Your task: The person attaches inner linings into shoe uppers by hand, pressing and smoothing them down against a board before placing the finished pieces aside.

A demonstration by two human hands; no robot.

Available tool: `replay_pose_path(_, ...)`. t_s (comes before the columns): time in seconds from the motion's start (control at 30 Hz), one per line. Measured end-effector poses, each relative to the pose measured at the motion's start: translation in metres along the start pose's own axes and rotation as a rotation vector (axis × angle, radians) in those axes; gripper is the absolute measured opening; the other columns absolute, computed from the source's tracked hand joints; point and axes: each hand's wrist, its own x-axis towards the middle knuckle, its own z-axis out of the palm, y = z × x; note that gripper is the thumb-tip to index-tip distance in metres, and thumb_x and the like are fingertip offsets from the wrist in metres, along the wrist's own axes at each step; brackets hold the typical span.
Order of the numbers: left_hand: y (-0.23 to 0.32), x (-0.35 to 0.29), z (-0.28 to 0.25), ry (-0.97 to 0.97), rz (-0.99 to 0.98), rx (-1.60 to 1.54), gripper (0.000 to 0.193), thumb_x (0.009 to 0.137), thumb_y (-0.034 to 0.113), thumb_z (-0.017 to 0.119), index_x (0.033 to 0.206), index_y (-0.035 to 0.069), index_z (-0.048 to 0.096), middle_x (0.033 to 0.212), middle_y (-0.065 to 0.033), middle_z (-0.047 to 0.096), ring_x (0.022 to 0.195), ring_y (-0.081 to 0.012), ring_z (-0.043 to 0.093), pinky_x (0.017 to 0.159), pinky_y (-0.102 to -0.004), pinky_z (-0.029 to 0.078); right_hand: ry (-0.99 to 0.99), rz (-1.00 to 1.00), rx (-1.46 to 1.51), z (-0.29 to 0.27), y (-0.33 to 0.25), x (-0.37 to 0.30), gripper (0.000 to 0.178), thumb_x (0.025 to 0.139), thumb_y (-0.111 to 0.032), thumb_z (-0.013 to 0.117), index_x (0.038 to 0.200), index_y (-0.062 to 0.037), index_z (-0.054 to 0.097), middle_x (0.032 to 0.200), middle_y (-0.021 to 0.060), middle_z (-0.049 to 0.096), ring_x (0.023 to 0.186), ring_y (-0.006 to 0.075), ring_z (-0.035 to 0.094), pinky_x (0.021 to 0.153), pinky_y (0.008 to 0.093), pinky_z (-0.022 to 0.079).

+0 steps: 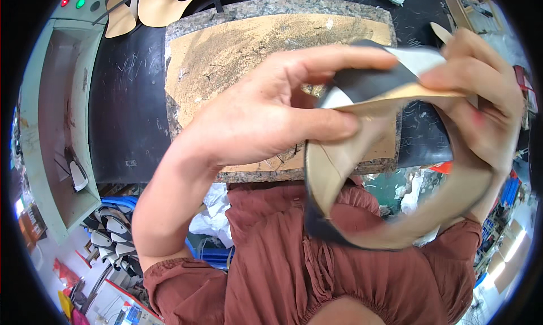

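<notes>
A shoe upper (373, 83), black and white outside with a tan lining, is raised above the bench and bent into a loop. My left hand (266, 113) pinches its edge, thumb on the lining side and fingers over the black outside. At the other side my right hand (483, 90) grips the same edge with bent fingers. The upper's lower part hangs down in front of my red-brown top, and motion blurs it. A pale pointed tip (440, 32) sticks out beyond my right fingers; what it belongs to is hidden.
Below my hands lies a worn tan board (226, 48) on a black bench (127, 110). Tan-lined pieces (161, 5) rest at the far left. A pale green metal frame (48, 121) with lit buttons stands left, above several stacked black and white uppers (116, 231).
</notes>
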Motion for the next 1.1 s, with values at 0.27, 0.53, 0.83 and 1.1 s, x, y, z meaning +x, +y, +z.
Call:
replay_pose_path(0.27, -0.042, -0.028, -0.032, 0.398, -0.014, 1.198, 0.047, 0.077, 0.026, 0.08, 0.12, 0.009, 0.071, 0.103, -0.007, 0.062, 0.097, -0.0254, 0.061, 0.082, -0.0382, 0.048, -0.097, -0.229, -0.203, 0.128, 0.046, 0.022, 0.015, 0.073, -0.004, 0.067, 0.086, -0.0101, 0.067, 0.081, 0.0029, 0.061, 0.087, 0.0238, 0.063, 0.086, 0.0362, 0.048)
replay_pose_path(0.53, -0.031, -0.011, -0.021, 0.22, 0.038, 1.821, 0.059, 0.058, 0.053, 0.082, 0.094, 0.006, 0.076, 0.093, -0.0081, 0.06, 0.09, -0.0241, 0.058, 0.081, -0.0372, 0.041, 0.324, -0.406, -0.273, 0.125, 0.027, 0.013, 0.023, 0.062, -0.017, 0.068, 0.084, -0.0114, 0.068, 0.08, -0.0031, 0.06, 0.089, 0.0161, 0.062, 0.091, 0.0373, 0.046)
replay_pose_path(0.83, -0.061, 0.033, -0.03, 0.349, 0.296, 1.274, 0.026, 0.082, 0.024, 0.074, 0.083, -0.001, 0.066, 0.076, -0.0173, 0.062, 0.076, -0.0356, 0.063, 0.068, -0.043, 0.048, 0.094, 0.025, -0.256, 0.143, 0.038, -0.052, 0.048, 0.074, -0.033, 0.077, 0.112, -0.0053, 0.068, 0.107, 0.0053, 0.064, 0.098, 0.0252, 0.06, 0.086, 0.0365, 0.049)
replay_pose_path(1.1, -0.073, 0.029, -0.021, 0.535, 0.125, 1.346, 0.024, 0.092, 0.022, 0.062, 0.079, 0.002, 0.06, 0.066, -0.0174, 0.064, 0.064, -0.0397, 0.066, 0.06, -0.0463, 0.053, -0.125, 0.121, -0.297, 0.148, 0.029, -0.032, 0.066, 0.076, -0.046, 0.072, 0.126, -0.0039, 0.061, 0.124, 0.0093, 0.056, 0.117, 0.0277, 0.051, 0.096, 0.0381, 0.046)
